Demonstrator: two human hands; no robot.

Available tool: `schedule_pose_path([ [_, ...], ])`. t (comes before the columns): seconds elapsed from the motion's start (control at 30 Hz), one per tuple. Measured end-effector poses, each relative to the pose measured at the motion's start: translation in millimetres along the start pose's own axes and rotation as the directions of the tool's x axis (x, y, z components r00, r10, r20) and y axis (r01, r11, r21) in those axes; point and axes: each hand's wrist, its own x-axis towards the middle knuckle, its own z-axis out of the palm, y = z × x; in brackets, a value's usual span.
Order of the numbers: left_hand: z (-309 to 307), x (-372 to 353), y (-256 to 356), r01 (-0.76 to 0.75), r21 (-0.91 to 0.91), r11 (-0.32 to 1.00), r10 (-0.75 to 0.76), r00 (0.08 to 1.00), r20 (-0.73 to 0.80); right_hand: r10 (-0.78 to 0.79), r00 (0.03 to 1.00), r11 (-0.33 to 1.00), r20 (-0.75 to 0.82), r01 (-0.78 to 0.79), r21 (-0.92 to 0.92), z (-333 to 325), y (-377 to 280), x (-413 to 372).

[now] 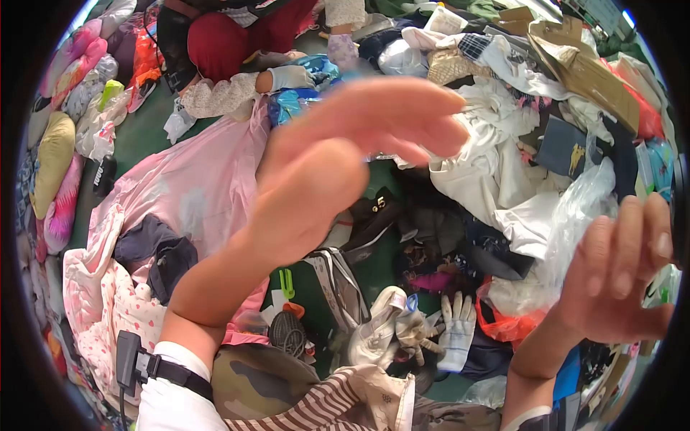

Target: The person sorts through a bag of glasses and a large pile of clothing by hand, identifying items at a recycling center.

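My left hand [323, 169] is raised over the middle of the pile, close to the camera and blurred by motion. Its fingers stretch to the right with the thumb apart, and nothing shows in them. Behind it lie white cloth [478, 154] and a black item with a pale "5" [377, 215]. At the right edge my right hand [622, 269] hangs in the air, fingers loosely bent and apart, holding nothing visible. Beside it are a clear plastic bag [583, 205] and a red plastic bag [507, 312]. A white work glove [457, 332] lies between my forearms.
Across from me sits another person, a white-gloved hand [291, 77] at blue plastic. Pink cloth [194, 172] spreads at the left, with dark blue cloth [154, 251] on it. A cardboard box [589, 75] stands at the back right. Stuffed bags [54, 154] line the left.
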Motion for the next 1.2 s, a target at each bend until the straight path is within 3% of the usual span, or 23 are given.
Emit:
schedule_pose_path([
  [0.03,-1.0,-5.2,12.1,-0.105,0.064,0.992,0.107,0.994,-0.016,0.020,0.963,0.999,0.267,-0.030,0.035,-16.3,-5.0,8.6],
  [0.1,-1.4,-17.8,32.7,-0.337,0.112,0.935,0.342,0.939,-0.031,0.002,0.844,0.996,0.537,-0.051,0.076,-10.0,-9.6,7.9],
  [0.13,0.7,-27.4,40.8,-0.447,0.137,0.884,0.457,0.888,-0.055,-0.048,0.992,0.995,0.119,0.058,-0.081,26.7,-10.0,-5.0],
  [0.17,11.0,-42.9,57.2,-0.516,0.341,0.786,0.590,0.791,-0.162,-0.172,0.936,0.965,-0.306,0.099,-0.241,49.5,-10.1,-12.2],
  [0.2,21.7,-57.4,72.2,-0.537,0.537,0.651,0.723,0.653,-0.223,-0.201,0.941,0.969,-0.271,0.151,-0.195,53.6,-11.6,-12.3],
  [0.23,25.7,-65.3,79.5,-0.572,0.594,0.566,0.795,0.569,-0.211,-0.236,0.962,0.944,-0.140,0.192,-0.269,54.2,-14.4,-14.4],
  [0.3,24.2,-72.8,85.3,-0.603,0.638,0.479,0.846,0.511,-0.153,-0.247,0.965,0.864,0.090,0.261,-0.431,56.3,-12.2,-12.2],
  [0.33,24.3,-76.3,88.6,-0.600,0.663,0.447,0.860,0.491,-0.136,-0.377,0.926,0.844,0.023,0.354,-0.403,61.2,-0.7,-11.9],
  [0.53,19.3,-89.8,101.5,-0.555,0.717,0.421,0.847,0.523,-0.092,-0.335,0.941,0.797,0.045,0.308,-0.520,52.4,9.1,-14.2],
  [0.9,24.5,-81.2,93.3,-0.482,0.665,0.571,0.701,0.707,-0.089,-0.292,0.953,0.733,0.077,0.275,-0.622,47.5,-18.3,-27.5],
  [1.07,30.0,-69.2,78.8,-0.423,0.696,0.581,0.589,0.808,-0.001,-0.334,0.942,0.660,0.042,0.266,-0.703,62.2,-10.6,-31.6],
  [1.13,33.6,-62.4,76.9,-0.438,0.739,0.512,0.606,0.794,0.051,-0.329,0.944,0.621,0.007,0.222,-0.752,63.6,-8.6,-34.0],
  [1.2,70.8,-51.4,58.1,-0.318,0.818,0.478,0.731,0.661,-0.170,-0.304,0.952,0.578,0.035,0.214,-0.787,60.7,-13.6,-36.4],
])
